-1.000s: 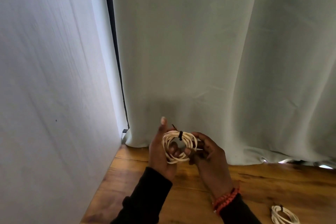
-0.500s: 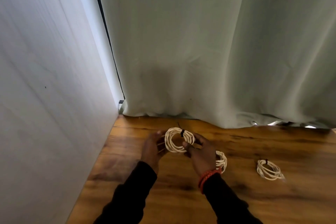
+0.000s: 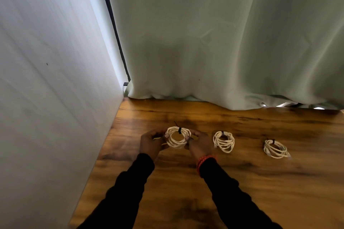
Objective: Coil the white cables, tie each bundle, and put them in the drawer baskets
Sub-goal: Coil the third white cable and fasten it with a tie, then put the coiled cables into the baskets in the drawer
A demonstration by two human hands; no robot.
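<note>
A coiled white cable bundle (image 3: 177,137) with a black tie at its top is held low over the wooden table (image 3: 242,182). My left hand (image 3: 151,143) grips its left side and my right hand (image 3: 199,143) grips its right side. Two more tied white coils lie flat on the table to the right: a middle coil (image 3: 224,141) close to my right hand and a far coil (image 3: 275,148) further right. No drawer or basket is in view.
A white wall panel (image 3: 55,98) borders the table on the left. A pale green curtain (image 3: 223,42) hangs along the back edge of the table. Bare wood lies in front of the coils.
The held coil and both hands have come down from in front of the curtain to just above the table. The view tilted down, bringing both coils on the right into sight.
</note>
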